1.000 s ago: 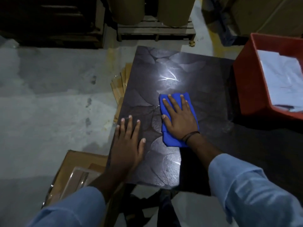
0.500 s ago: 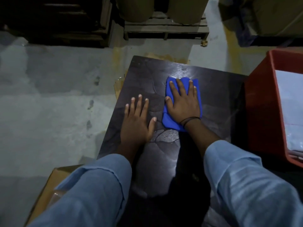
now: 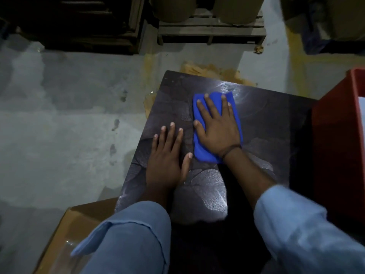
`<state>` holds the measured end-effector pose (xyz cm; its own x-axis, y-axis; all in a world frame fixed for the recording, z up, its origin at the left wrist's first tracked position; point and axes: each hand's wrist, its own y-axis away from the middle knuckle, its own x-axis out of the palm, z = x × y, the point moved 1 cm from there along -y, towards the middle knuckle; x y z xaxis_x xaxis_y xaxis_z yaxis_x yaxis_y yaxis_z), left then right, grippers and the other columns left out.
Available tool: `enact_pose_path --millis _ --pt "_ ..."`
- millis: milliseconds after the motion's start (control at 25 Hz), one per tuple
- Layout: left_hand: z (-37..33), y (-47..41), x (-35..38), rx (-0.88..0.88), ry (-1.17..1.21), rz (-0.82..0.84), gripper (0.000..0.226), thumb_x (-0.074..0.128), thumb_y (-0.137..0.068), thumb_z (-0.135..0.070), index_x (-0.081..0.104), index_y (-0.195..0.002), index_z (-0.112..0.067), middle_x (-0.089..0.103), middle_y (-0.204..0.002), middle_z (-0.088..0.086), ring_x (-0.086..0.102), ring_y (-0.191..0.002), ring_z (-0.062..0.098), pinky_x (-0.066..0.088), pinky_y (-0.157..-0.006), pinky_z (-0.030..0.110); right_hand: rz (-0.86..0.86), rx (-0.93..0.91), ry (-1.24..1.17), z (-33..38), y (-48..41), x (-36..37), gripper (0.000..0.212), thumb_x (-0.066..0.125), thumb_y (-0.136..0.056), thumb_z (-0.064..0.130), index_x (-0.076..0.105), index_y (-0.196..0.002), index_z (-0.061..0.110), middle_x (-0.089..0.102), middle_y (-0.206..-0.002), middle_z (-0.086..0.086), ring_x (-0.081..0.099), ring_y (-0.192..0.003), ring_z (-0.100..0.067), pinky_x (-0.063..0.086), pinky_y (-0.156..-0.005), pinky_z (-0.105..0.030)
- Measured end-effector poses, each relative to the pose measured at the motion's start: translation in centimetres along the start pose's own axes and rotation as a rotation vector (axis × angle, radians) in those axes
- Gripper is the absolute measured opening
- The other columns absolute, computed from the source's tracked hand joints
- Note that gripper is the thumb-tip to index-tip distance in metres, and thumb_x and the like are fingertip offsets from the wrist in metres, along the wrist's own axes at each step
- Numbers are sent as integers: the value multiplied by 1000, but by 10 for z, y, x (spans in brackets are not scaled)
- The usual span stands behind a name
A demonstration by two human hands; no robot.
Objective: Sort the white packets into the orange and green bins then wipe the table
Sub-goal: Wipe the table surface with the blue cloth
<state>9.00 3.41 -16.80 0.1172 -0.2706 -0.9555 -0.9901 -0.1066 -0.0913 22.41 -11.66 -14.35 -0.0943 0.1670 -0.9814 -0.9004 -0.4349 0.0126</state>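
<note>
- I see my right grip (image 3: 217,131) lying flat on the cloth (image 3: 199,153), which lies on the tabletop (image 3: 266,125) toward its far edge.
- My left grip (image 3: 166,155) rests flat on the bare tabletop, just left of the right grip and a little nearer to me, with its thumb just beside the cloth's near corner.
- A bin (image 3: 339,145) stands right of my right grip, apart from the cloth, at the tabletop's right side.
- A cardboard box (image 3: 79,224) sits left of and nearer than my left grip, below the tabletop's near left corner.
- A pallet (image 3: 211,30) stands on the floor (image 3: 69,115) well beyond both grips.
</note>
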Motion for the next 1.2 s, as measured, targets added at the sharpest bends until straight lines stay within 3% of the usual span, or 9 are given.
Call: enact_pose_path --millis 120,240,520,600,720,880,1080,1200 --pt "0 0 -2 2 16 8 73 43 -100 -50 24 -163 -18 10 -172 7 5 -160 27 13 -127 52 -33 -43 8 0 81 8 65 31 -102 56 18 -160 29 10 -169 4 4 -154 -41 11 -124 -56" --pt "-2 -1 -4 -8 6 18 73 42 -100 -50 24 -162 -16 10 -172 8 5 -160 29 13 -127 52 -16 -13 42 -13 101 8 67 32 -100 59 17 -160 32 9 -169 6 8 -154 -38 13 -124 -56" --pt "-1 -1 -2 -3 11 4 72 44 -100 -50 27 -161 -16 12 -172 7 7 -160 30 15 -127 52 21 299 -1 -24 -49 -8 67 31 -101 57 18 -160 28 11 -169 -1 2 -153 -45 6 -124 -57" --pt "-1 -1 -2 -1 16 -4 72 44 -99 -50 28 -161 -15 14 -172 8 8 -159 30 15 -127 52 28 238 -14 -4 -55 -1 68 31 -100 57 19 -160 27 12 -169 -3 1 -153 -45 5 -124 -58" --pt "-2 -1 -2 10 -9 -8 72 43 -99 -49 30 -161 -14 15 -171 10 11 -159 31 15 -127 52 -8 -16 59 13 12 10 65 32 -100 57 27 -158 28 19 -168 -1 6 -154 -42 12 -124 -56" --pt "-3 -2 -4 -2 -3 16 71 40 -100 -50 28 -161 -15 13 -172 9 8 -159 31 15 -127 52 -70 93 56 -39 61 1 64 34 -99 58 27 -157 31 21 -167 4 12 -153 -41 16 -123 -54" --pt "-1 -2 -5 -5 -8 22 72 39 -100 -51 26 -162 -17 10 -172 7 6 -160 30 14 -127 51 -4 295 43 -54 -31 -8 66 30 -99 57 24 -158 30 20 -167 -1 8 -152 -45 10 -123 -58" --pt "-3 -1 -5 2 -8 21 72 41 -101 -50 25 -162 -17 9 -172 6 5 -160 29 14 -127 51 35 249 3 -19 -86 -1 67 29 -100 56 20 -160 28 15 -168 -2 2 -152 -47 4 -123 -59"
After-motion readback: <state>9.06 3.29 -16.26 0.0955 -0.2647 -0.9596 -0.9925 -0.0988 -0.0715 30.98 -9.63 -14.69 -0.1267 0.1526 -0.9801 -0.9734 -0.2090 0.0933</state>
